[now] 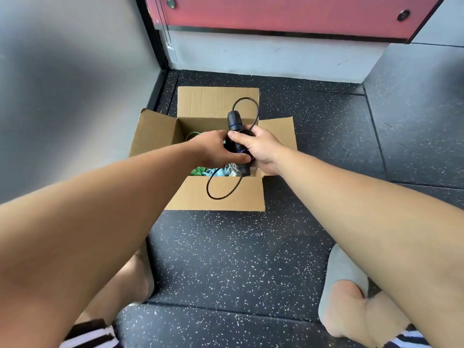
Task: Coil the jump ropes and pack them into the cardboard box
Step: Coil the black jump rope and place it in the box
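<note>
A black jump rope (234, 121) with two black handles is held over the open cardboard box (213, 194). My left hand (213, 149) grips the bundle from the left, thumb across the handles. From the right, my right hand (261, 146) holds the same handles and cord. One thin cord loop rises above the hands, another hangs down over the box's near flap. Inside the box lie green and pale blue ropes (213, 171), mostly hidden by my hands.
The box stands on a dark speckled rubber floor (238, 259) with all its flaps folded outward. A grey wall (62, 84) is close on the left and a white plinth under a red panel (276, 11) runs behind. My knees are at the bottom corners.
</note>
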